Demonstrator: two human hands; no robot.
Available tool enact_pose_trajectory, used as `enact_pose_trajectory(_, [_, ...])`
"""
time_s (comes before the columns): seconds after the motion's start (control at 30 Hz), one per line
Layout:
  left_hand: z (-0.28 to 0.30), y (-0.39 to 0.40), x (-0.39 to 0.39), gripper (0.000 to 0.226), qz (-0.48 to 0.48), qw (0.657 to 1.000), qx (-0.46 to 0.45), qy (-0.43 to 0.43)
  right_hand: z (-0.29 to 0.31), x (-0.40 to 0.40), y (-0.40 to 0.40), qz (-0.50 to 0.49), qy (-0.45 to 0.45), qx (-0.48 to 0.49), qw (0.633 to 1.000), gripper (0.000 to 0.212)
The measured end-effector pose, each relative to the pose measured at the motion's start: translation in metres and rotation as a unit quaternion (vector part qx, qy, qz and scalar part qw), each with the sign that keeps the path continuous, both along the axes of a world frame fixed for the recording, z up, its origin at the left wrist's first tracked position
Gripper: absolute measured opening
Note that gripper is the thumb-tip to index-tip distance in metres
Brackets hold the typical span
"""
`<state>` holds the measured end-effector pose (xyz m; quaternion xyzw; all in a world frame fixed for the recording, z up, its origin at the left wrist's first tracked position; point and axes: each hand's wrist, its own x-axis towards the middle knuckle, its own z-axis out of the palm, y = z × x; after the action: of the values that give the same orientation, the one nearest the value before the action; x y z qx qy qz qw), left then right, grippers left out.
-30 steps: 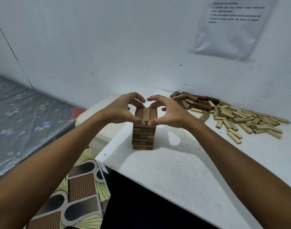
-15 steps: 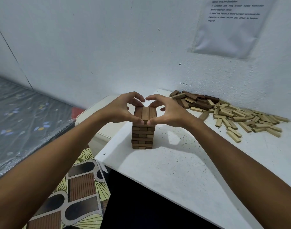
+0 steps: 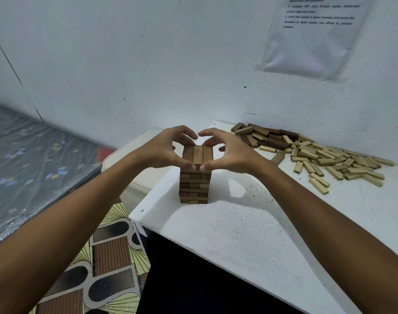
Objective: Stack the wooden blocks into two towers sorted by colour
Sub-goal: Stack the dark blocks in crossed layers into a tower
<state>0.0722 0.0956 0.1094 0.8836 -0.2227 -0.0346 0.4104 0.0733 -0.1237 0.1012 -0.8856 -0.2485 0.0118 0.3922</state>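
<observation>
Both hands, left [image 3: 164, 150] and right [image 3: 230, 152], pinch the top layer of the dark-block tower [image 3: 195, 177] between thumbs and curled fingers, apparently to square it.

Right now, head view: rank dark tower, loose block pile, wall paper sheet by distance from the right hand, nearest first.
1. Dark tower: the right hand touches its top layer.
2. Loose block pile: on the table, to the hand's right, by the wall.
3. Paper sheet: high on the wall, upper right.
</observation>
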Motion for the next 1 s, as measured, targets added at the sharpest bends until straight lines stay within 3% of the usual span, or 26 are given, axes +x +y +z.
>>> enact_pose_trajectory(0.83, [-0.0009,0.0020,0.0014,0.081,0.000,1.000,0.004,0.000,0.0014,-0.0022,0.0014,-0.004,0.001,0.000,1.000,0.087])
enact_pose_trajectory(0.9, [-0.0008,0.0023,0.0013,0.081,0.000,1.000,0.005,0.001,0.0019,-0.0026,0.0008,-0.002,0.001,0.002,1.000,0.084])
enact_pose_trajectory(1.0, [-0.0001,0.0031,0.0006,0.085,-0.001,1.000,0.002,0.003,0.0058,-0.0050,-0.0005,-0.005,0.014,0.030,0.999,0.061])
